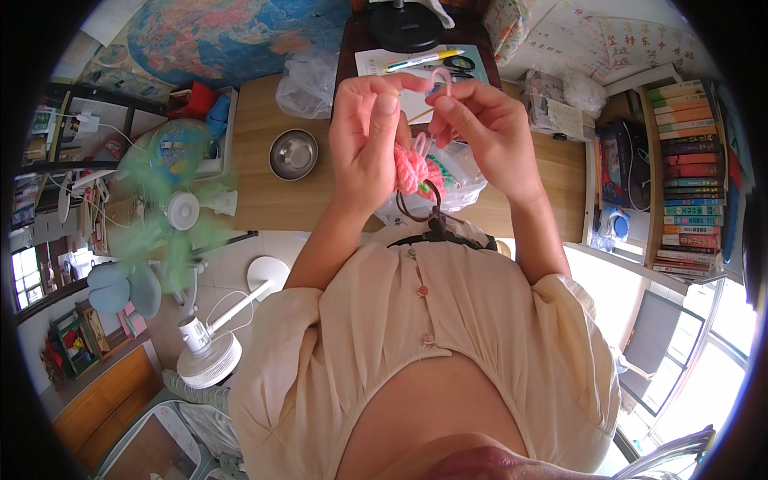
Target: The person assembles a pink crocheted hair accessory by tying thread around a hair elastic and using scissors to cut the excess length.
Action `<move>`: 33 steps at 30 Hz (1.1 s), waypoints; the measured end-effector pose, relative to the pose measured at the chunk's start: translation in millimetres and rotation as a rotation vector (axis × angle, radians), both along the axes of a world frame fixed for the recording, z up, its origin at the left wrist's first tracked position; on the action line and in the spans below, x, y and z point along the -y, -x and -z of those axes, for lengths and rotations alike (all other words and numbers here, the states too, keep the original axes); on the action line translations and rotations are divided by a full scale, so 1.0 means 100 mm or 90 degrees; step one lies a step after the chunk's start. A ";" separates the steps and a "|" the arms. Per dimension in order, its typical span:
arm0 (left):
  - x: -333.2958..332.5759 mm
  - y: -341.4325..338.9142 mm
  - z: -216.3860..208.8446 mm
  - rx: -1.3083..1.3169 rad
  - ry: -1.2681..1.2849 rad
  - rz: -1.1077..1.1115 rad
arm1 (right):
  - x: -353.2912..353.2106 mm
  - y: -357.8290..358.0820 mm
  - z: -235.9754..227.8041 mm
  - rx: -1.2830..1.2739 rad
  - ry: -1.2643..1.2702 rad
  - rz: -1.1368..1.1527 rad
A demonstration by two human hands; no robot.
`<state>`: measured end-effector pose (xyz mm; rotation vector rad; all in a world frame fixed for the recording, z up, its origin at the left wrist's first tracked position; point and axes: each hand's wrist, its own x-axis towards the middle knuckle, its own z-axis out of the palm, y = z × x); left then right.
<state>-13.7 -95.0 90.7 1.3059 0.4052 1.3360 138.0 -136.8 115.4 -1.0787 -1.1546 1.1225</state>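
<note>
Upper centre of the frame: a pink knitted piece (410,170), apparently held by the left hand (366,136), fingers curled; the right hand (484,128) pinches a pale pink strand (442,73). Likely light, soft and stretchy, the piece is best gripped by its thick body.

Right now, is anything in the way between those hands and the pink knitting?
Nothing that I can see. The left hand is up against the pink knitting; the right hand is near it, with pink yarn at its fingertips. The metal bowl sits off to the left.
</note>
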 end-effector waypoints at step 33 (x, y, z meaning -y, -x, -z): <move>-0.16 0.03 -0.08 0.036 0.187 0.045 | 0.00 0.00 0.17 -0.123 0.083 0.028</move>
